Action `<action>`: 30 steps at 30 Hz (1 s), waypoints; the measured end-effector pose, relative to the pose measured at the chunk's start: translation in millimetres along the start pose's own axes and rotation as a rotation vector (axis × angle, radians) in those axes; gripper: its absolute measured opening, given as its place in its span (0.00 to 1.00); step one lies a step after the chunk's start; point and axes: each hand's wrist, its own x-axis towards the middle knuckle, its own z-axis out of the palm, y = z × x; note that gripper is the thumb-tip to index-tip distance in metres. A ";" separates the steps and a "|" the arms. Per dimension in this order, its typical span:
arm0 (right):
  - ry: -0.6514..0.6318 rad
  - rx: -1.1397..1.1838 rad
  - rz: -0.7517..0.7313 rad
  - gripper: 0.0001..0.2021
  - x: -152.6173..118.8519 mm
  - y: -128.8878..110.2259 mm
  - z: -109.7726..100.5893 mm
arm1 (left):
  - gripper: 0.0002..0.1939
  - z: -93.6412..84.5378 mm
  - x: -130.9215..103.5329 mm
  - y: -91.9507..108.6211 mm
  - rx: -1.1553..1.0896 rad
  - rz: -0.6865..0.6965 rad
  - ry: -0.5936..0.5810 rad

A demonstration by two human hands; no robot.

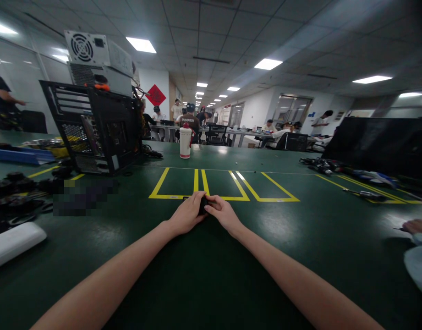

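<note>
Between my two hands is a small black object (202,205), mostly covered by fingers, so its kind cannot be made out. My left hand (186,214) is closed round its left side. On the other side, my right hand (226,214) pinches it with thumb and fingertips. Both hands are low over the green table (204,279), at the near edge of the yellow tape outlines (217,198). A thin dark edge (185,198) shows just behind my left hand.
An open black computer case (104,128) with power supplies (94,50) on top stands left. A white tumbler (185,143) is ahead. Dark cables (315,164) and a black monitor (382,146) are right. Another person's hand (417,226) rests at the right edge.
</note>
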 end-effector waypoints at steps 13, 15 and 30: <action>0.091 -0.049 0.044 0.14 5.1 1.7 -0.9 | 0.30 4.2 0.4 -3.6 0.014 0.000 0.019; 0.055 -0.045 0.038 0.14 4.3 3.0 -2.2 | 0.30 3.0 0.1 -2.7 0.016 -0.002 0.021; 0.058 -0.058 0.046 0.13 0.8 -4.0 1.9 | 0.29 2.3 0.0 -1.9 -0.004 -0.009 0.015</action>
